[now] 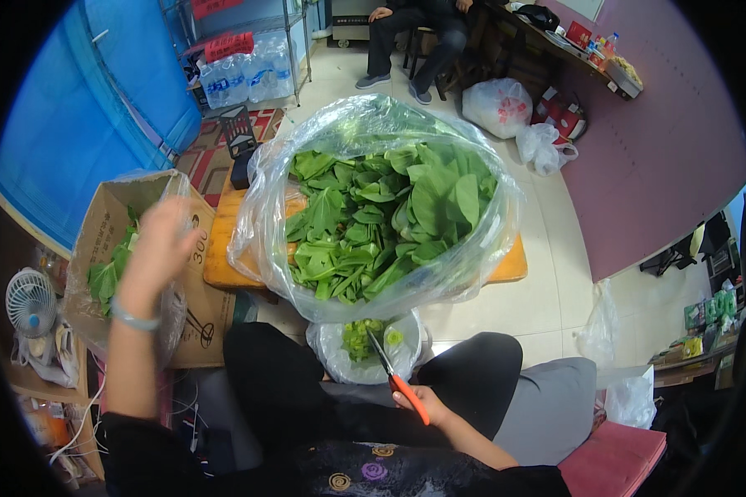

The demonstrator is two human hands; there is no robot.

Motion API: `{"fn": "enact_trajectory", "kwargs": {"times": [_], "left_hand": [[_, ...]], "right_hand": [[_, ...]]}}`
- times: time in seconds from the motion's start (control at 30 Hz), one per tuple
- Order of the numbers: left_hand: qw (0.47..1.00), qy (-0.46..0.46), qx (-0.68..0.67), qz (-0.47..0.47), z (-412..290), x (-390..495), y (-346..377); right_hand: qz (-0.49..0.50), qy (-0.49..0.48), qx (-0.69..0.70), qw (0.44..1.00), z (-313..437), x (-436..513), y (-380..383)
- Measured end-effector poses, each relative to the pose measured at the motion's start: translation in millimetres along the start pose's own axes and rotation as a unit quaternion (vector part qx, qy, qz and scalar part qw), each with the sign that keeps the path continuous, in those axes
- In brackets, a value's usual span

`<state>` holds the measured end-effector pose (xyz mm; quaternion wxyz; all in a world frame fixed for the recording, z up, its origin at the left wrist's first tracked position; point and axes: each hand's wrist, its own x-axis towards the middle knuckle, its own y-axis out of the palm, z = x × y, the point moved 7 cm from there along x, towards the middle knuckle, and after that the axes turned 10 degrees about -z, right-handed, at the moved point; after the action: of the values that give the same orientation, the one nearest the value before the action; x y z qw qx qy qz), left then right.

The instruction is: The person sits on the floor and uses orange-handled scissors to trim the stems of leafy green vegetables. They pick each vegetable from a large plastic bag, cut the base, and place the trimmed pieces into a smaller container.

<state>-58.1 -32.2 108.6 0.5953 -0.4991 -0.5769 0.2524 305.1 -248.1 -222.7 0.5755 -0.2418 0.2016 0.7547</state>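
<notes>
My right hand (pixel 424 402) holds scissors (pixel 410 397) with orange handles, their blades pointing over a small lined bin (pixel 332 360) that contains green vegetable trimmings (pixel 357 340). My left hand (pixel 165 242), blurred, is raised over the right side of a cardboard box (pixel 205 292) at the left; whether it holds anything is unclear. Leafy greens (pixel 113 273) show inside that box, beside my left wrist. In front of me a large clear plastic bag (pixel 261 217), its mouth wide, is full of leafy green vegetables (pixel 367 217) and rests on an orange wooden stool (pixel 510 258).
A small fan (pixel 31 301) stands on a shelf at the left. Ahead, a person (pixel 404 37) sits near a wire rack (pixel 298 56) with bottled water (pixel 248 74). Stuffed plastic bags (pixel 497 107) lie on the floor by the purple partition (pixel 646 136).
</notes>
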Motion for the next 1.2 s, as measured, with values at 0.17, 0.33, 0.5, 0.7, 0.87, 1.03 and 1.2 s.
{"fn": "enact_trajectory", "kwargs": {"times": [0.17,0.33,0.5,0.7,0.87,1.03,1.2], "left_hand": [[0.976,0.158,-0.115,0.092,-93,65,157],[0.987,0.15,-0.023,0.047,-117,159,251],[0.975,0.216,-0.013,-0.055,-117,251,249],[0.947,-0.015,-0.318,0.043,-92,334,214],[0.986,-0.033,-0.028,0.163,-87,290,278],[0.993,-0.056,-0.016,0.099,-73,272,315],[0.997,-0.024,-0.016,0.078,-63,274,311]], "right_hand": [[-0.02,-0.001,0.035,0.999,-2,4,-2],[-0.027,0.02,0.047,0.998,-10,7,-12],[-0.035,0.05,0.064,0.996,-10,13,-21],[-0.021,0.07,0.08,0.994,-10,27,-23],[-0.014,0.101,0.085,0.991,-13,35,-22],[-0.015,0.066,0.052,0.996,-5,32,-26],[-0.01,0.088,0.058,0.994,-2,31,-27]]}}
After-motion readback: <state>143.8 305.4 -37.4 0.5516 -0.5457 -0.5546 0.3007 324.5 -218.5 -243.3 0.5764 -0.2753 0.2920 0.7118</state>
